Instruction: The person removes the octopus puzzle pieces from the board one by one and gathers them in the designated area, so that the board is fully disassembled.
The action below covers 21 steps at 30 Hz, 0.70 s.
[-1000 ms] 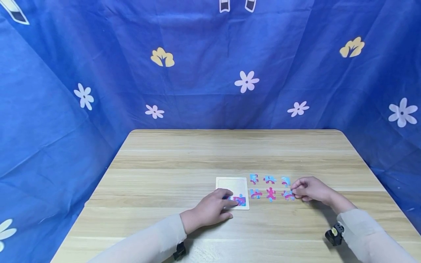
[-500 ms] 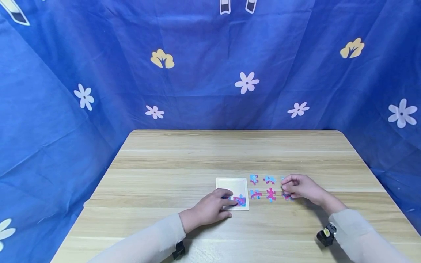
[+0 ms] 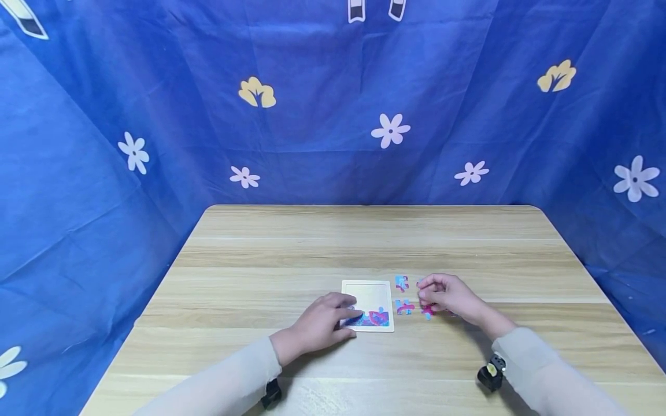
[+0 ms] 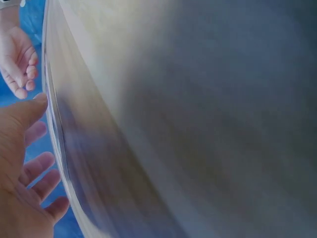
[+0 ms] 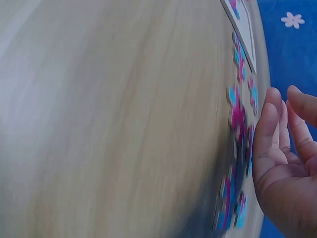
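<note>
A square puzzle tray (image 3: pixel 367 293) lies in the middle of the table, its near strip filled with purple and blue jigsaw pieces (image 3: pixel 378 318). My left hand (image 3: pixel 318 323) rests over the tray's near left corner, fingers spread and relaxed. To the right, my right hand (image 3: pixel 451 298) hovers above loose pink and blue pieces, hiding some of them from the head camera. In the right wrist view its thumb and forefinger (image 5: pixel 268 119) come close together, with nothing visible between them. Two loose pieces show beside the tray, an upper one (image 3: pixel 402 283) and a lower one (image 3: pixel 404 307).
The wooden table (image 3: pixel 250 289) extends around the tray, its far edge near a blue flowered cloth (image 3: pixel 312 144). More loose pieces (image 5: pixel 226 198) lie in two rows in the right wrist view. A black wrist camera (image 3: pixel 491 373) sits under the right sleeve.
My right hand has moved left over the loose pieces, from the rightmost ones towards the middle. My left hand has slid slightly left, uncovering more of the filled strip.
</note>
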Each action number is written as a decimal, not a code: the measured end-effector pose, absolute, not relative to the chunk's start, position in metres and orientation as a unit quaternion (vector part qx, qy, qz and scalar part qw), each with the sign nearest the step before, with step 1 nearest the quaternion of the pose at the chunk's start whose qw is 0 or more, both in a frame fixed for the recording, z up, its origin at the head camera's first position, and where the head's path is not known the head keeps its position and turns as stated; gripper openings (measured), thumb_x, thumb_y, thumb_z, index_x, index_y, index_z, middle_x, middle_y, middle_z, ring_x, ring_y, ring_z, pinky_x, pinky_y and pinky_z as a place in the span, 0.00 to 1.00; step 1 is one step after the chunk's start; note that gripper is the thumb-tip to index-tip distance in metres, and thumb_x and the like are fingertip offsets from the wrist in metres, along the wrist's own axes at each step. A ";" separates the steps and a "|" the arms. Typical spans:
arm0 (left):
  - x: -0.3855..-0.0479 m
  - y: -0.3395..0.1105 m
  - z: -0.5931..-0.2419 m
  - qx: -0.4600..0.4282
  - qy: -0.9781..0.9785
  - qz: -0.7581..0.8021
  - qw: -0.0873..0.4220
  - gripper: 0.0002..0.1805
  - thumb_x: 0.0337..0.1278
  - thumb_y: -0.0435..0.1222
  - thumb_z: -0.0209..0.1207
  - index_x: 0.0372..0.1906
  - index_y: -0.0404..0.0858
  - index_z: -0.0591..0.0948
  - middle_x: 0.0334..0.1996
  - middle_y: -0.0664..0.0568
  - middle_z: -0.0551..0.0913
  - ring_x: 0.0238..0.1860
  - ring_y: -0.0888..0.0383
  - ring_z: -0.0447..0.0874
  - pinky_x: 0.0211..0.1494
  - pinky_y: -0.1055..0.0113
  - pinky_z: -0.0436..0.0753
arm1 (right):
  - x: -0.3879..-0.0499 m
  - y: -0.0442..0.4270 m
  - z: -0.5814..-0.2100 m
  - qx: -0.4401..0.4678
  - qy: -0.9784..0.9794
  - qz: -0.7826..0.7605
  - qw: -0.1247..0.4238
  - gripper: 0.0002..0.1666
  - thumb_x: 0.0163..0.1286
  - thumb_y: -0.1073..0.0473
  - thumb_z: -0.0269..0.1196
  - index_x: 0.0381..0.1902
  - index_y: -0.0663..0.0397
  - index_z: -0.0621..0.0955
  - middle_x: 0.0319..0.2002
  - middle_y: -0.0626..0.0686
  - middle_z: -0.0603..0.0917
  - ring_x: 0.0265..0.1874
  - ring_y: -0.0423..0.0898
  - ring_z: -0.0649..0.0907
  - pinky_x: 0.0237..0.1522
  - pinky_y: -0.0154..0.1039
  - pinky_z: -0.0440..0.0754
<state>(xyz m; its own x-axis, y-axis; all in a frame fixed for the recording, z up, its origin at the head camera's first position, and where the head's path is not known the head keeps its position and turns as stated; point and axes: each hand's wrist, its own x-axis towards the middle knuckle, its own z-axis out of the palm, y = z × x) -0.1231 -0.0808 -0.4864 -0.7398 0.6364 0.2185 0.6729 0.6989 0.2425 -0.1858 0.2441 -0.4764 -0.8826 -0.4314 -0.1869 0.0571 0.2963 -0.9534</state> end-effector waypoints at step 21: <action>-0.140 -0.111 -0.482 -0.356 -0.917 -0.166 0.071 0.28 0.47 0.52 0.67 0.53 0.42 0.82 0.59 0.45 0.75 0.60 0.47 0.71 0.62 0.47 0.69 | -0.173 0.161 -0.478 -0.165 0.781 -0.559 0.225 0.14 0.64 0.64 0.64 0.46 0.68 0.79 0.33 0.55 0.84 0.32 0.48 0.84 0.32 0.41 0.84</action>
